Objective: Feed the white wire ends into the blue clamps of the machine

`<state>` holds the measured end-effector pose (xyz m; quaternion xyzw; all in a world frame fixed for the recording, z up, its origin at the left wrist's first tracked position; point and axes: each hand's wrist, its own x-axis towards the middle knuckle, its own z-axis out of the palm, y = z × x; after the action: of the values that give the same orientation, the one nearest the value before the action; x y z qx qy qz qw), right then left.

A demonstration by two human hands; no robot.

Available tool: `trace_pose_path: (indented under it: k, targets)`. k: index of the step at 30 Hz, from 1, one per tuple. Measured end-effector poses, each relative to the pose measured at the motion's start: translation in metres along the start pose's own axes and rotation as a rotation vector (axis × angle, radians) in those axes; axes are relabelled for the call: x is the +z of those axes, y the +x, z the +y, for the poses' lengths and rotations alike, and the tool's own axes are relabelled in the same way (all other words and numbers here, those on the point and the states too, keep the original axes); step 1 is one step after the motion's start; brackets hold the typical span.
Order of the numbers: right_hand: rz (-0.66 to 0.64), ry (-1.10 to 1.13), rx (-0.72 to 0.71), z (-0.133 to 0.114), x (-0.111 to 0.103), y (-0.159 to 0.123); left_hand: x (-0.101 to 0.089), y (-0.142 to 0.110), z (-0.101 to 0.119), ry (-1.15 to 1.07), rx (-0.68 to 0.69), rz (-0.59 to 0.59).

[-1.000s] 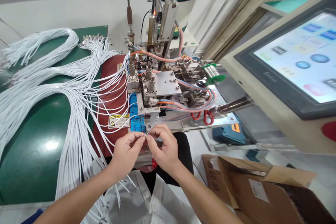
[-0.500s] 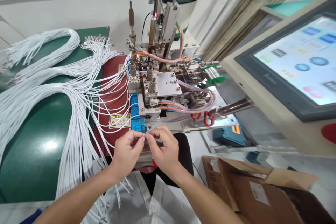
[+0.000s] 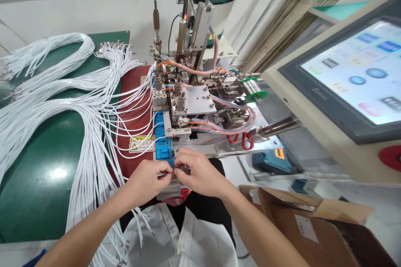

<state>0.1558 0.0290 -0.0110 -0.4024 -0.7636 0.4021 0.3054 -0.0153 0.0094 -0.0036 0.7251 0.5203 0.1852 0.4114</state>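
Note:
My left hand (image 3: 149, 182) and my right hand (image 3: 196, 173) meet fingertip to fingertip at the front edge of a small assembly machine (image 3: 188, 104). Both pinch a thin white wire end between thumb and fingers, just below the machine's blue blocks (image 3: 163, 144). The wire tip itself is mostly hidden by my fingers. A large bundle of white wires (image 3: 78, 104) fans across the green mat (image 3: 40, 183) and a red pad (image 3: 133, 110) on the left, with loose ends reaching toward my left hand.
A touch screen panel (image 3: 354, 75) stands at the right. An open cardboard box (image 3: 307, 221) sits at lower right. A blue tool (image 3: 269, 160) lies beside the machine base. A white plastic bag (image 3: 175, 242) hangs below my hands.
Both hands have dropped slightly and closed in toward the machine's front edge, still pinched together on the wire end.

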Motion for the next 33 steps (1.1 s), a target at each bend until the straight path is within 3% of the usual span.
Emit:
trace_pose_path:
  k: [5,7,13,22,25,28,30,33]
  targets:
    - [0.423,0.348,0.166,0.002,0.029,-0.001,0.009,0.0,-0.003,-0.214,-0.111,0.211]
    - [0.491,0.431,0.203,0.002,0.038,-0.001,0.011,-0.001,-0.003,-0.272,-0.124,0.251]
    - [0.444,0.499,0.207,0.009,0.036,-0.005,0.01,0.0,-0.003,-0.309,-0.116,0.26]
    - [0.393,0.689,0.445,0.008,0.034,-0.004,0.014,0.0,-0.005,-0.307,-0.152,0.232]
    - [0.424,0.468,0.381,0.007,0.036,-0.006,0.015,0.0,-0.005,-0.295,-0.18,0.236]
    - [0.481,0.134,0.199,0.009,0.035,-0.008,0.017,0.0,-0.006,-0.287,-0.196,0.224]
    - [0.481,0.028,0.121,0.014,0.035,-0.009,0.014,0.001,-0.008,-0.272,-0.188,0.211]
    - [0.461,0.039,0.192,0.025,0.036,-0.008,0.004,0.004,-0.012,-0.124,-0.142,0.195]
